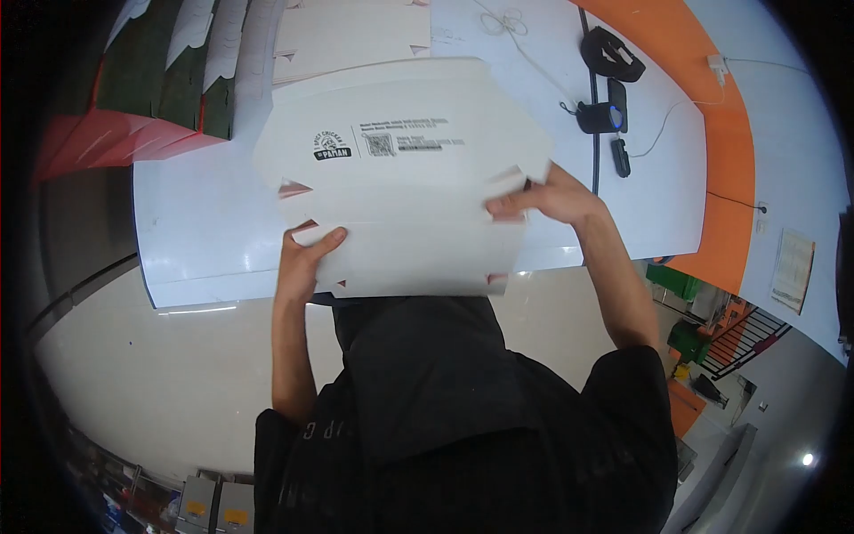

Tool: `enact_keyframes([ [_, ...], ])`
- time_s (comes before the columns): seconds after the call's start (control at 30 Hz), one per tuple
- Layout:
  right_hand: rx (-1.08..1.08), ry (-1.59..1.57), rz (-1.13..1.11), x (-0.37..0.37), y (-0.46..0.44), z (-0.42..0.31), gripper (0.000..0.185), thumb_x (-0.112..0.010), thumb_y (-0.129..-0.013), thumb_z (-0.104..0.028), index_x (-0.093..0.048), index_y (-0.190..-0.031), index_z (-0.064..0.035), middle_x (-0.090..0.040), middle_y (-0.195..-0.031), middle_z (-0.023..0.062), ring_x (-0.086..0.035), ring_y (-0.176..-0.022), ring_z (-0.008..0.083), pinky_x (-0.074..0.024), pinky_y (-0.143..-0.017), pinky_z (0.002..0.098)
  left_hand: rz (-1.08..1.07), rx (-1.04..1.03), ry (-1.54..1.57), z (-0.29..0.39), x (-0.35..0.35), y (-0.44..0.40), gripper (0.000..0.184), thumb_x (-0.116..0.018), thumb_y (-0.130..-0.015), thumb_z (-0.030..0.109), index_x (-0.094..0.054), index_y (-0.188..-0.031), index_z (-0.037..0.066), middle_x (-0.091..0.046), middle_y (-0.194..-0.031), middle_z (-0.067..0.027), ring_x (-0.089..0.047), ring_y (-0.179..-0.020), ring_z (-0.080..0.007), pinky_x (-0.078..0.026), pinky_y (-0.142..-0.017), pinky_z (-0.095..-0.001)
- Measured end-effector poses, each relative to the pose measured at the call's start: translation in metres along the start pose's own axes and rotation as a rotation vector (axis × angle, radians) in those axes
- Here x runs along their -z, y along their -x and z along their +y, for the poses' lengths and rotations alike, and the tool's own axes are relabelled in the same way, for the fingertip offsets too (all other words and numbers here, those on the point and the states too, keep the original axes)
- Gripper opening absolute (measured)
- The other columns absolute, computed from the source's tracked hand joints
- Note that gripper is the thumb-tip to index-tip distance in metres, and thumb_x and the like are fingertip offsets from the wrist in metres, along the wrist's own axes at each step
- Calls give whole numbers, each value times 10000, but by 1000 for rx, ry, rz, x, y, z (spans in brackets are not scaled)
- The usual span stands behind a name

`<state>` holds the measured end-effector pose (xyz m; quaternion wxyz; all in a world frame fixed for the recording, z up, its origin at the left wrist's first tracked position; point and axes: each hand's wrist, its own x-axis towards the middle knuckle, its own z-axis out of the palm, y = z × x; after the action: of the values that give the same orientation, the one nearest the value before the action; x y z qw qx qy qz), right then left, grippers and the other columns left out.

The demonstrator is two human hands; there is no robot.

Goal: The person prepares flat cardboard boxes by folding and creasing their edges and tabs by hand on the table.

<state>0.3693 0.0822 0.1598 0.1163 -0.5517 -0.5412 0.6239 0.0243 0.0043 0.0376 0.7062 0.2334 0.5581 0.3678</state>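
A flat, die-cut cardboard box blank [400,196] is held up in front of me, its white side showing a chicken logo, a QR code and small print. My left hand [311,254] grips its left edge near a slot, thumb on the face and fingers behind. On the right side, my right hand [547,196] holds the edge by a side flap and is partly blurred; its fingers are partly hidden. The blank's lower edge reaches past the table's front edge, close to my body.
More flat box blanks [351,36] lie behind on the white table [205,222]. Folded boxes [169,80] stack at the upper left. At the right are a black speaker [599,117], a black tape-like roll [612,55], a small dark device [620,157] and cables.
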Motion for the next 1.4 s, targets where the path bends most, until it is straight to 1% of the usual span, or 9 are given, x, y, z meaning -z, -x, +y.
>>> enact_keyframes([
  [0.13,348,69,-93,-1,9,1,824,-847,-737,-193,-467,-1445,-13,-577,-1367,154,-548,-1233,268,-435,-1048,376,-130,-84,6,30,-15,-10,412,-803,-816,114,-637,-1152,-58,-701,-1048,-141,-697,-931,-237,-575,-832,-359],
  [0.23,452,-389,-241,-18,-12,30,831,-833,-752,-235,-451,-1456,-13,-567,-1381,155,-540,-1248,275,-433,-1055,385,-324,43,-9,41,-34,-27,438,-797,-819,97,-625,-1193,-52,-698,-1066,-134,-692,-941,-228,-569,-846,-366],
  [0.7,403,-1042,-550,-78,-58,84,892,-765,-820,-433,-378,-1505,-12,-523,-1441,160,-502,-1321,306,-420,-1090,423,-267,86,-107,28,-31,-23,400,-792,-829,106,-636,-1168,-37,-710,-987,-130,-713,-842,-217,-594,-747,-353],
  [0.87,294,-966,-436,-58,-59,85,924,-741,-845,-504,-351,-1522,-11,-508,-1463,162,-489,-1347,317,-415,-1102,437,-70,-29,3,8,-15,-15,370,-795,-832,117,-654,-1135,-41,-717,-1003,-132,-713,-879,-221,-583,-800,-357],
  [0.97,12,-959,-54,-44,-47,79,944,-675,-886,-603,-330,-1535,-11,-499,-1476,158,-487,-1359,318,-417,-1107,450,99,-86,58,-2,-8,-6,366,-798,-831,116,-662,-1130,-43,-720,-1025,-139,-714,-907,-230,-576,-833,-361],
  [1.07,-90,-1186,-67,-43,-38,67,823,-520,-976,-620,-404,-1495,8,-641,-1268,154,-676,-1032,212,-593,-793,372,204,-80,91,-14,-5,-8,398,-805,-827,115,-657,-1150,-64,-721,-1052,-151,-715,-932,-246,-579,-836,-363],
  [1.2,-81,-104,63,-51,-47,98,639,-688,-913,-344,-512,-1450,-46,-684,-1154,119,-679,-943,173,-555,-662,306,244,-9,121,-34,-6,-16,393,-785,-847,89,-646,-1177,-73,-716,-1084,-163,-716,-949,-259,-590,-846,-375],
  [1.23,-38,-204,166,-57,-55,110,575,-695,-849,-202,-578,-1390,-45,-707,-1011,81,-668,-809,139,-506,-545,271,251,18,136,-37,-12,-14,386,-778,-853,81,-644,-1180,-73,-714,-1087,-164,-716,-951,-262,-591,-852,-378],
  [1.4,-82,-93,174,-36,-60,104,564,-663,-815,-170,-590,-1365,-71,-698,-996,82,-665,-774,137,-513,-554,279,83,110,312,-70,-15,-18,491,-710,-907,47,-489,-1334,-55,-631,-1243,-188,-668,-1104,-309,-587,-935,-435],
])
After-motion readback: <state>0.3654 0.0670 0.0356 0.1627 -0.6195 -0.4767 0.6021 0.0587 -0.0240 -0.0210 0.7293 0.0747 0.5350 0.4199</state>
